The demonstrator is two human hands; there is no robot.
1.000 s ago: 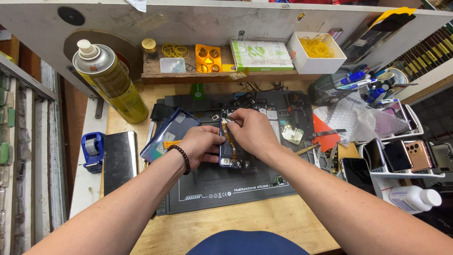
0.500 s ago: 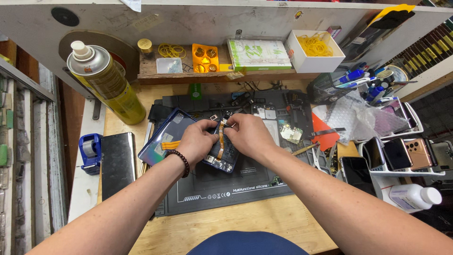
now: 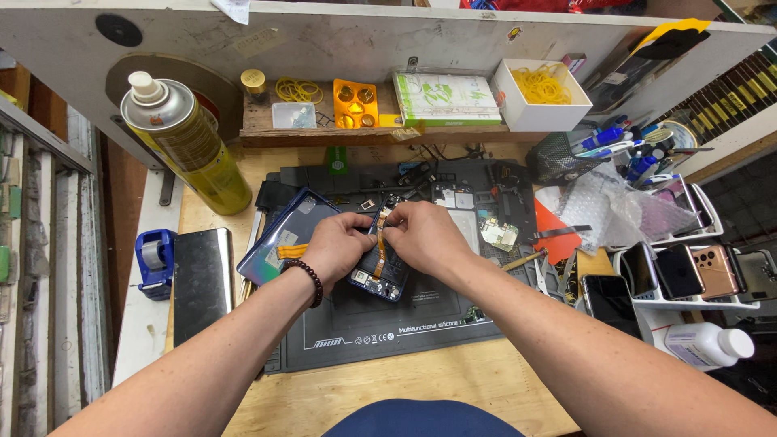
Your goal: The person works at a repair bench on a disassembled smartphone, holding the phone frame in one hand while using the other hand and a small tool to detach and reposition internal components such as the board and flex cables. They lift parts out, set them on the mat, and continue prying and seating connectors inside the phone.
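Bare room is left on the dark work mat (image 3: 421, 324) in front of the opened phone (image 3: 380, 271). The left approach is blocked by a yellow spray can (image 3: 190, 150), the right by crowded phone racks (image 3: 688, 275).

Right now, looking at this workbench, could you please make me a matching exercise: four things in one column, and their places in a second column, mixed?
Things:
1. spray can
2. tape dispenser
3. white bottle
4. opened phone

Places:
A. lying at the near right edge
B. between the left hand and right hand
C. standing at the far left of the bench
D. left edge, beside a dark flat device

Pairs: 1-C, 2-D, 3-A, 4-B
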